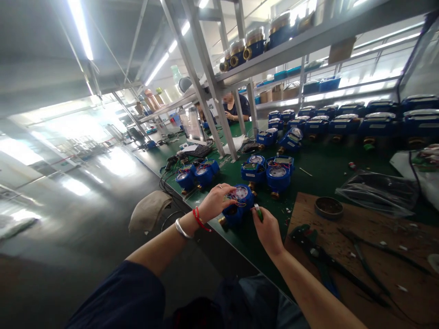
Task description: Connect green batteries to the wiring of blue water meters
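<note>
Both hands are busy at one blue meter [247, 199], which lies near the front edge of the green table [329, 176]. Left hand [217, 201], with a silver bangle [183, 229] and a red cord [198, 218] on its wrist, rests over the meter's top, beside the round dial. Its fingers are half bent and a little spread among thin wires; I cannot tell whether it pinches any of them. Right hand [269, 230] is closed around a small green and white object [259, 213], just beside the meter's right side.

Farther to the left, below the table level, a beige cloth [151, 211] is seen. Next, on the table, two blue meters with round dials [205, 174] stand side by side, and behind them are a keyboard [199, 151] and a monitor [192, 124]. Beyond the metal posts [221, 116], another person [244, 105] in dark clothes is at the far side. Two more meters [278, 179] stand just behind the working place. To the right, a brown board [305, 205] carries a round tin [328, 208], a cutter with long dark handles [313, 251] and open pliers [363, 258]. A clear plastic bag [379, 192] lies near the tin, and a double row of blue meters [346, 123] stands behind it.
</note>
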Tool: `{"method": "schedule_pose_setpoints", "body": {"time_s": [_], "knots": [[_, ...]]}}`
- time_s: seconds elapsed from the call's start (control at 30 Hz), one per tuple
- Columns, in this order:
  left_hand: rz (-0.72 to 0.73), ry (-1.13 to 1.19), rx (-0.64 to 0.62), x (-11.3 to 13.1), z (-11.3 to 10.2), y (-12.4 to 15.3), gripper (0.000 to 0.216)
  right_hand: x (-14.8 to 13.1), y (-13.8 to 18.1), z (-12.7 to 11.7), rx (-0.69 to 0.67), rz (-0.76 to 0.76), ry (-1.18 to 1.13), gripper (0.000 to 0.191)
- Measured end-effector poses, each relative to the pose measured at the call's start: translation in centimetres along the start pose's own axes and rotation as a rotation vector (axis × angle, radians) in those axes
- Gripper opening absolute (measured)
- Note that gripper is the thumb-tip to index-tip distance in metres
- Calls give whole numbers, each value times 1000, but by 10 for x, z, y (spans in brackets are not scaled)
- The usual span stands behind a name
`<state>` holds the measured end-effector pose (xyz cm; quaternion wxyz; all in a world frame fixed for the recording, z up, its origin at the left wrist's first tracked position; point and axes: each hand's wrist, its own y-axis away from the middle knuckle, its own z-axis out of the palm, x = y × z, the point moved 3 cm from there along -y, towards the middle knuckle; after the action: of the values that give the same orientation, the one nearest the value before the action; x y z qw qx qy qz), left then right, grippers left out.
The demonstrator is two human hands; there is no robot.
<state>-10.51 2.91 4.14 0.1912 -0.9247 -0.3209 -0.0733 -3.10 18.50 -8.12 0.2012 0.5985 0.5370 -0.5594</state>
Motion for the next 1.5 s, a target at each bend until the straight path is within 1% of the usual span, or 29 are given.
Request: {"method": "schedule_pose_setpoints", "body": {"time_s": [0.07,0.13,0.27,0.37,0.43,0.6,0.73,0.87,1.03,1.17,1.27,1.37,1.5], "knots": [[-14,25,34,-2,0,4,52,1,0,1,-7,7,5,32],[-38,33,61,-4,2,7,55,3,-1,2,-11,14,11,32],[-67,59,102,-5,2,7,45,3,0,1,-11,11,11,32],[-79,80,118,-2,0,5,30,1,1,0,4,-11,-11,34],[-112,79,126,0,0,4,19,2,2,1,4,0,-32,36],[-179,87,161,2,8,3,21,13,3,9,-40,70,-87,41],[-202,130,225,3,13,4,19,18,3,11,-15,85,-105,44],[-206,135,214,2,12,6,20,17,2,10,7,74,-117,46],[-229,108,201,0,9,5,24,10,3,8,-12,79,-98,42],[-243,140,183,2,12,1,21,7,4,7,-12,63,-86,39],[-245,139,201,5,15,0,19,6,3,6,-10,54,-84,39],[-237,118,215,8,16,0,18,5,3,5,4,44,-88,39],[-208,88,181,8,15,0,17,4,2,4,5,37,-89,39]]}}
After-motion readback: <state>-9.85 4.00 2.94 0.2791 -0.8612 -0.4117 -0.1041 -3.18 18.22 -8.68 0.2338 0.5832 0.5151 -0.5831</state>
